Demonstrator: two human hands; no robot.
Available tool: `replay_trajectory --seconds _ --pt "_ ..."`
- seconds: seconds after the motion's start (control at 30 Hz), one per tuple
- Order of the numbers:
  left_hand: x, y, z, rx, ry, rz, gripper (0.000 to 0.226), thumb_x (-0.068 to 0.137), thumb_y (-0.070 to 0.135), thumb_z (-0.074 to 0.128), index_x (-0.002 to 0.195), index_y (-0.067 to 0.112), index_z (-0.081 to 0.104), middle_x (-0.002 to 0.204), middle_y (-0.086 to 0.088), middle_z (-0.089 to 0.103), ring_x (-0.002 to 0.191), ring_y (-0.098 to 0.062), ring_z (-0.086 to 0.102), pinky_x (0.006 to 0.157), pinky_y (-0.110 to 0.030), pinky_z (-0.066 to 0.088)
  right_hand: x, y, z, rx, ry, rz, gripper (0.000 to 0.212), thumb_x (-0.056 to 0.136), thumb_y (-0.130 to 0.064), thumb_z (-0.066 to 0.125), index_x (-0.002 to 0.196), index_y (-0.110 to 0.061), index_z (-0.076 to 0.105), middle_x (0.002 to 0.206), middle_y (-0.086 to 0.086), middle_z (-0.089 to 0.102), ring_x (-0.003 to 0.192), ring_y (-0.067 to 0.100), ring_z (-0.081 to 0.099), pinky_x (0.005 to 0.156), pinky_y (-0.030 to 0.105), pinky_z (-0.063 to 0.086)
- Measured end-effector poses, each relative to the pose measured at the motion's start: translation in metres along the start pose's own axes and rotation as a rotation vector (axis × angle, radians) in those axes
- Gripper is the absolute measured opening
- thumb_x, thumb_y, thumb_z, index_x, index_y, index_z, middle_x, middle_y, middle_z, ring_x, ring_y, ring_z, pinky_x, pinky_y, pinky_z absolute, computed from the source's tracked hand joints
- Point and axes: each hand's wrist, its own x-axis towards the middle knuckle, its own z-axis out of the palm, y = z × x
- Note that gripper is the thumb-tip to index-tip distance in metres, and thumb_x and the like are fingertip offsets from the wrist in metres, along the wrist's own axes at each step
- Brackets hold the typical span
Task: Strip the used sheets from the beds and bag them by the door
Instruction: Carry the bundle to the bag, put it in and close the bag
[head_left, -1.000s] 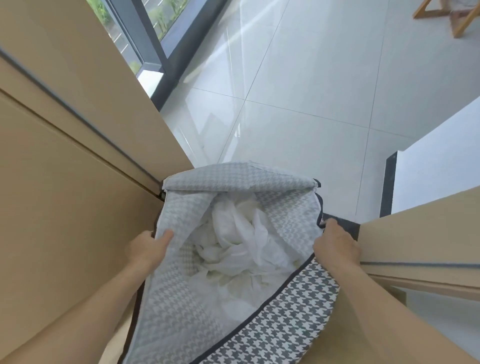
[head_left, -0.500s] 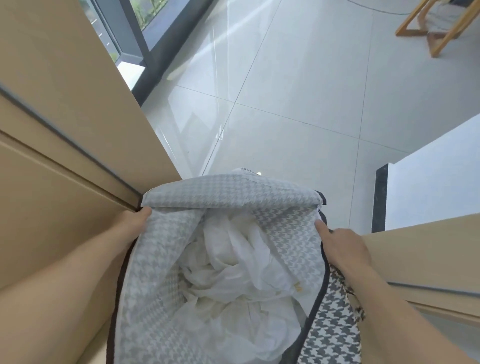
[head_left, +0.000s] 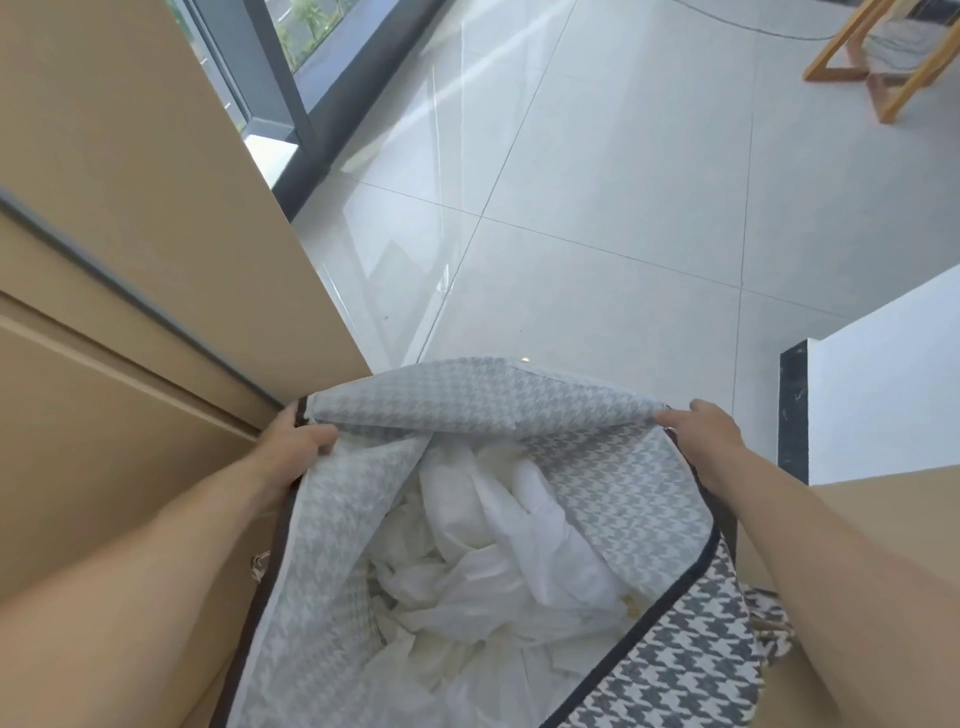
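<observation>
Bottom of the frame, closest in: the houndstooth bag hangs open between both forearms, and the white sheets lie crumpled deep inside it, so the task's linen is in the bag; up at the far rim, the left hand has its grip curled tight round the left corner, and the right hand has its grip clamped on the right corner; that is the change, because a second ago both hands sat lower along the sides of the mouth, and now they have slid forward to the far corners, pulling that far edge taut into a flap over the opening; my read is the stuffing is finished and this is gathering or closing the mouth, with setting it by the door left to do; tan wood panel crowds the left of the frame, a white block the right; beyond, glossy tiled floor, the window upper left, a wooden frame upper right; no brand, label or legible writing anywhere, just the woven check.
</observation>
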Motion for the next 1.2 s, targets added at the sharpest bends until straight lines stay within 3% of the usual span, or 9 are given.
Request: replay_trajectory --seconds 0.17,0.5,0.57,0.7,0.77,0.9,1.03,1.1,1.2 --pt "-0.003 0.002 -0.006 -0.086 0.01 -0.008 0.058 0.08 -0.011 0.045 0.129 0.021 0.052 0.091 -0.008 0.052 0.071 -0.023 0.049 0.06 -0.031 0.042 -0.002 -0.004 0.0 0.177 0.001 0.089 0.052 0.09 -0.04 0.069 0.127 -0.004 0.061 0.135 0.015 0.056 0.116 0.031 0.053 0.087 0.033 0.036" --pt "-0.021 0.005 -0.009 -0.075 -0.115 0.075 0.057 0.074 -0.017 0.034 0.114 0.009 0.065 0.097 -0.009 0.051 0.08 -0.028 0.045 0.071 -0.037 0.036 -0.024 -0.012 -0.013 0.216 -0.211 -0.065 0.042 0.079 -0.001 0.058 0.114 -0.019 0.072 0.095 0.012 0.071 0.074 0.025 0.061 0.063 0.029 0.048" --pt "-0.027 0.007 -0.012 -0.078 -0.138 0.042 0.039 0.077 -0.009 0.04 0.102 0.004 0.066 0.087 -0.014 0.057 0.07 -0.029 0.054 0.067 -0.035 0.043 -0.028 -0.013 -0.013 0.299 -0.241 -0.074 0.051 0.076 0.004 0.053 0.119 -0.02 0.069 0.096 0.014 0.072 0.075 0.032 0.06 0.07 0.038 0.049" --pt "-0.035 0.007 -0.018 0.017 -0.084 0.061 0.031 0.083 0.036 0.073 0.096 0.008 0.071 0.088 -0.008 0.075 0.08 -0.025 0.07 0.078 -0.036 0.051 -0.041 -0.011 -0.017 0.272 -0.325 -0.073 0.057 0.075 0.011 0.044 0.122 -0.014 0.065 0.072 0.021 0.061 0.045 0.011 0.027 0.039 0.022 0.023" --pt "-0.037 0.005 -0.019 -0.021 0.027 0.208 0.024 0.09 0.032 0.07 0.102 0.012 0.073 0.088 0.001 0.077 0.083 -0.013 0.073 0.074 -0.028 0.051 -0.048 -0.007 -0.02 0.225 -0.386 -0.047 0.039 0.072 0.011 0.045 0.106 0.001 0.061 0.085 0.037 0.053 0.045 0.012 0.03 0.043 0.024 0.026" --pt "-0.048 0.003 -0.028 -0.002 0.018 0.384 0.012 0.091 0.014 0.068 0.099 0.008 0.075 0.099 -0.005 0.076 0.088 -0.016 0.072 0.074 -0.025 0.053 -0.06 -0.005 -0.025 0.17 -0.429 -0.148 0.032 0.073 0.005 0.053 0.097 -0.012 0.065 0.086 0.004 0.058 0.076 0.018 0.05 0.075 0.038 0.04" --pt "-0.072 0.023 -0.029 -0.044 -0.089 0.493 0.019 0.08 -0.006 0.065 0.097 -0.003 0.07 0.093 -0.019 0.072 0.081 -0.028 0.067 0.077 -0.04 0.052 -0.073 -0.021 -0.028 0.367 -0.47 -0.292 0.049 0.078 -0.039 0.067 0.092 0.007 0.06 0.107 -0.003 0.064 0.109 0.014 0.053 0.101 0.044 0.036" --pt "-0.086 0.04 -0.03 -0.093 -0.108 0.498 0.03 0.068 0.01 0.063 0.09 -0.011 0.065 0.079 -0.02 0.068 0.069 -0.027 0.063 0.069 -0.038 0.051 -0.084 -0.031 -0.027 0.478 -0.378 -0.291 0.073 0.077 -0.053 0.07 0.089 0.019 0.059 0.092 0.014 0.067 0.093 0.024 0.059 0.086 0.039 0.042" --pt "-0.103 0.057 -0.034 -0.144 -0.165 0.391 0.034 0.08 0.028 0.063 0.089 -0.005 0.069 0.08 -0.017 0.072 0.068 -0.027 0.067 0.067 -0.038 0.049 -0.103 -0.044 -0.026 0.593 -0.227 -0.249 0.038 0.073 -0.03 0.082 0.069 -0.001 0.057 0.073 0.014 0.059 0.055 0.024 0.048 0.055 0.031 0.039"
